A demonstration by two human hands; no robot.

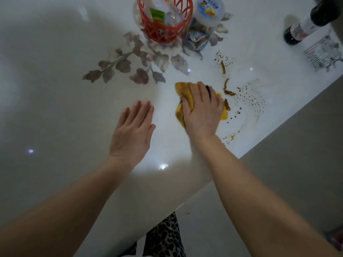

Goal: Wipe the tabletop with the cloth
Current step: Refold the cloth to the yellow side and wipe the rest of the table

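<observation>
cloth (182, 93) under right hand (202, 110) | left hand (133, 130) flat beside, seemingly on tabletop (74, 112)

Tabletop (55, 108) — glossy, smooth, white, mirrors light spots; printed floral pattern (141, 58) under the sheen. Cloth (182, 91) — soft yellow fabric, crumpled. Basket (163, 25) — orange plastic lattice. Dark bottle (308, 23) — shiny, possibly glass. Brown smears (227, 91) look wet.

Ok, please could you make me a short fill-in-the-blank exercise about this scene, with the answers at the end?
1. The right hand presses a cloth of ____ colour on the tabletop.
2. The left hand lies flat and holds ____.
3. The brown stains lie to the ____ of the cloth.
4. The basket beyond the hands is ____.

Answers: yellow; nothing; right; red
</observation>
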